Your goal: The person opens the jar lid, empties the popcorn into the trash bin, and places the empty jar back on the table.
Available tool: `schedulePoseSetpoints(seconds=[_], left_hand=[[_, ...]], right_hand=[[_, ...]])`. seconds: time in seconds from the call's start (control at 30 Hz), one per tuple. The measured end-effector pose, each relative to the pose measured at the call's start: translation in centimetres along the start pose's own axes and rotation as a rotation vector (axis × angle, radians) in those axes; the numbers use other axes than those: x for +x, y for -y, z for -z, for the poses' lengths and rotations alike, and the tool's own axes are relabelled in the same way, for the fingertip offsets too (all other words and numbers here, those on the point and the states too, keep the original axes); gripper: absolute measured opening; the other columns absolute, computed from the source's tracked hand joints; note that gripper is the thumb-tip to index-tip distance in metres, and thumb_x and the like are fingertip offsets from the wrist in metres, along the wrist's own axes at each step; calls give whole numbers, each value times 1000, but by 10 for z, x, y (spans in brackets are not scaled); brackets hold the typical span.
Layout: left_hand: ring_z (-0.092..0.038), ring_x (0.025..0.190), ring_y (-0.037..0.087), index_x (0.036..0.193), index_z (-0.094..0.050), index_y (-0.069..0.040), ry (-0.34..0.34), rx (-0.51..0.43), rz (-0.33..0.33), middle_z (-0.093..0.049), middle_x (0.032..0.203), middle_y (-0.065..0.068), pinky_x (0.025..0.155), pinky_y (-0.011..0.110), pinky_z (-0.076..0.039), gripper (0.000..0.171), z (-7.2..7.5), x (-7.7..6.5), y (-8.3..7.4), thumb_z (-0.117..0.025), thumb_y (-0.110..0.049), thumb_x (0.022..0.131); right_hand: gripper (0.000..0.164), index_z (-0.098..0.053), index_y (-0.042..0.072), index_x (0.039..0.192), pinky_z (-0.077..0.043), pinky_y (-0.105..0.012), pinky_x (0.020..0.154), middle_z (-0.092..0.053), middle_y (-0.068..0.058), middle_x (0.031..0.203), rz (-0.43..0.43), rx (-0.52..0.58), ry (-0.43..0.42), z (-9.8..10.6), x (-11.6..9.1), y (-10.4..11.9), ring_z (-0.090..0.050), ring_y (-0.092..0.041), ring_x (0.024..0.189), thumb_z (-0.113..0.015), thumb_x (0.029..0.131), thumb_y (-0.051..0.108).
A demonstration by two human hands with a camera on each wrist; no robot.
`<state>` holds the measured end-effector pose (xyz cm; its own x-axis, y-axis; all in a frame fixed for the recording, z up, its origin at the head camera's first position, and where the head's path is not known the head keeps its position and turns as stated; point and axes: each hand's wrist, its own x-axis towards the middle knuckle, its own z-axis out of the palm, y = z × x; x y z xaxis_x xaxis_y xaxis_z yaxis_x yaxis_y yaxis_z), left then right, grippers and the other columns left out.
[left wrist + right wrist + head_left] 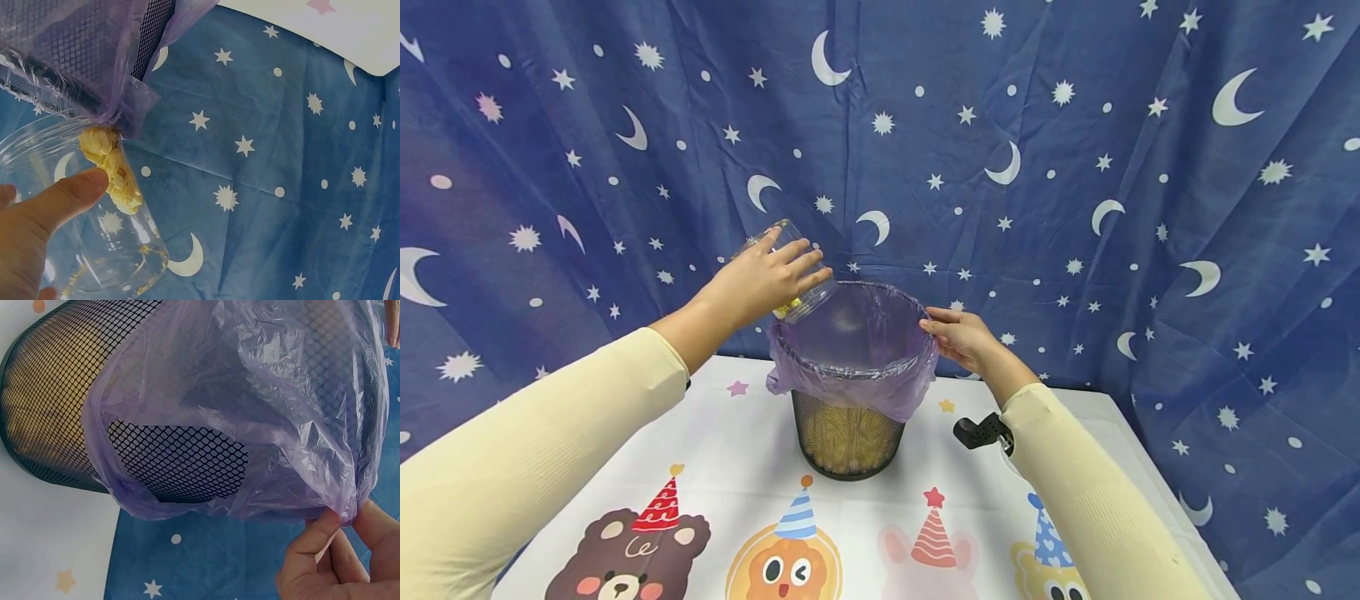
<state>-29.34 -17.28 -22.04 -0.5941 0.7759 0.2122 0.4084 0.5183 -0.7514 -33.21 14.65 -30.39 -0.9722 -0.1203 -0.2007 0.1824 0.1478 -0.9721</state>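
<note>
My left hand [763,282] grips a clear jar [817,298], tilted with its mouth down at the left rim of a black mesh wastebasket [850,437]. Inside the jar, near the mouth, lies a lumpy yellow clump [112,169]; small yellow crumbs cling around the jar's base. A thin purple bin liner [880,392] lines the wastebasket and is folded over its rim. At the right side of the rim, my right hand [964,340] pinches the liner's edge between thumb and fingers. Yellowish contents show through the lower mesh, their kind unclear.
The wastebasket stands on a white tablecloth [730,450] printed with cartoon animals in party hats. Close behind hangs a blue curtain [1037,208] with white moons and stars. A black device [979,432] is strapped at the right wrist.
</note>
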Motion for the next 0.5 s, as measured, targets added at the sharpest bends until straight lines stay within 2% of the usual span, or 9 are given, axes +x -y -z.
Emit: schedulePoseSetpoints(seconds=[0.17,0.33,0.5], left_hand=[[-44,137,32,147,-44,-19,-18,47,-28,-48,146,12,115,55,-36,86,0,1,-1,-84,-3,74],[-43,138,31,147,-44,-21,-19,66,-58,-47,148,10,115,54,-36,87,2,1,-3,-86,-6,72],[-44,137,30,147,-46,-22,-50,94,-92,-48,148,9,116,53,-35,72,-1,3,-5,-79,-15,83]], right_hand=[[52,-47,13,147,-52,-14,68,-56,-8,135,2,-2,-2,0,0,0,-54,-5,81,-62,97,16],[52,-47,12,147,-52,-14,69,-53,-11,141,2,-2,5,-1,-1,0,-55,-6,84,-62,98,15],[51,-47,13,147,-52,-14,69,-52,-11,143,0,-11,-1,0,-2,0,-55,-6,85,-62,98,16]])
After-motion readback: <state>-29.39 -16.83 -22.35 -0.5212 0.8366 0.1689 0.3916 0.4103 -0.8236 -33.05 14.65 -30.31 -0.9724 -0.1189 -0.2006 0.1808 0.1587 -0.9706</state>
